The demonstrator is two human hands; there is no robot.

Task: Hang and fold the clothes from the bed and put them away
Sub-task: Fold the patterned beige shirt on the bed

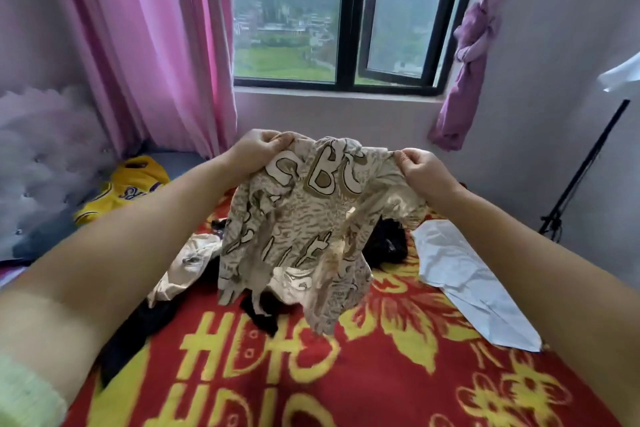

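my left hand (256, 149) and right hand (420, 168) pinch the patterned shirt (298, 218) at its top edge, which runs left-right, body hanging below.

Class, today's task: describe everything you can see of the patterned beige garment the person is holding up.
The patterned beige garment looks like thin, soft cloth, cream with brown-outlined lettering and fine striping. It hangs crumpled, held up above the bed: the left hand and right hand each pinch its top edge. Its lower end dangles over dark clothes and the red blanket.
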